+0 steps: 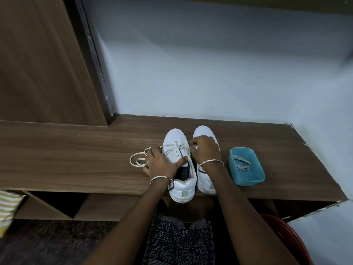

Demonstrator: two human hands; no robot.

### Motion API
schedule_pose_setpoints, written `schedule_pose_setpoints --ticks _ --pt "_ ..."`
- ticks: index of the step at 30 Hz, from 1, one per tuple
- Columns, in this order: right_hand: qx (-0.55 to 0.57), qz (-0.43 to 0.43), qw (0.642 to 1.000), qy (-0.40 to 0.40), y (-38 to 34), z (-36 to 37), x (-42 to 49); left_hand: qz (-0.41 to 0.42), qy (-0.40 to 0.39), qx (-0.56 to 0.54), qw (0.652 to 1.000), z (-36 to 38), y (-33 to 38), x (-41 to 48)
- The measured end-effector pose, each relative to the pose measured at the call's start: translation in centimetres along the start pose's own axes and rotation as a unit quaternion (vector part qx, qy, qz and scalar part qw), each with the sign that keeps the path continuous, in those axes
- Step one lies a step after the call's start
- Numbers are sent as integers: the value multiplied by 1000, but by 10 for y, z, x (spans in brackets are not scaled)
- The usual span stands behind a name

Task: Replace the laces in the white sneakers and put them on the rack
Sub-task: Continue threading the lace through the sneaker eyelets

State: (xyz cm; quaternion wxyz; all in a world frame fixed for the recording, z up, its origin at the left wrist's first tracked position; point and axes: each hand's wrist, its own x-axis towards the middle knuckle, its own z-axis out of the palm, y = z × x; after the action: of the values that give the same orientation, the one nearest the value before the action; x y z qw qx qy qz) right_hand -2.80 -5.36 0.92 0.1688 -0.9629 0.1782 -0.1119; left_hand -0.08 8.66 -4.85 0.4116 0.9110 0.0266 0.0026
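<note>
Now lacing the left sneaker, with the right hand at the eyelets

Farthest left on the wooden bench top (pixel 76 150), the slack end of the cream lace (pixel 136 159) lies in loose loops, trailing towards the shoe. Next comes the left hand (pixel 162 163), laid spread against the near left flank of the left sneaker (pixel 176 139). Its fingers are fairly straight and its thumb presses on the tongue, so it is steadying the shoe rather than clutching it. That sneaker stands on its sole, its long axis running straight away from the person, heel at the bench's front edge and toe towards the wall. The lace crosses only its toe-end eyelets, and the ones nearer the ankle look unthreaded.

The right hand (pixel 205 150) reaches in from the other side. Its fingers are curled and its fingertips pinch the lace at the right-hand eyelet row, so it sits nearer the working end than the left hand does. The wrist passes over the right sneaker (pixel 202 131), which stands just beside its partner and parallel to it. Whether that one holds a lace I cannot tell.

Further right and clear of the shoes, a blue tub (pixel 248 181) holds a bundle of pale laces (pixel 242 164). The coming pull should run across the shoe, at a right angle to its length
</note>
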Motion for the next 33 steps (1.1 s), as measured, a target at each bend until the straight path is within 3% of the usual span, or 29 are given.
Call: schedule_pose_setpoints --ticks 3,8,11,16,19,22,24,28,30,33 --pt "-90 20 996 -10 -8 11 5 -5 6 -3 1000 2 -2 0" --pt "-83 27 996 6 -2 11 -3 -9 13 -10 1000 2 -2 -2" --pt "-8 47 996 73 10 -3 -11 -11 20 -5 1000 2 -2 -3" --pt "162 175 960 147 49 -25 -32 -19 18 0 1000 2 0 -4" --pt "192 228 935 195 59 -35 -47 -15 20 -6 1000 2 -1 -4" --pt "154 203 931 263 49 -34 -51 -22 24 3 999 2 0 -5" --pt "95 146 955 240 34 -29 -47 -22 23 7 999 1 1 -5" --pt "-2 11 997 77 2 -10 -24 -29 -3 -20 999 -3 2 -6" --pt "-56 5 998 5 -7 2 -13 -29 -13 -26 999 -5 2 -6" --pt "-53 31 998 -26 -10 14 -2 -26 -30 -44 998 -6 -1 -3"
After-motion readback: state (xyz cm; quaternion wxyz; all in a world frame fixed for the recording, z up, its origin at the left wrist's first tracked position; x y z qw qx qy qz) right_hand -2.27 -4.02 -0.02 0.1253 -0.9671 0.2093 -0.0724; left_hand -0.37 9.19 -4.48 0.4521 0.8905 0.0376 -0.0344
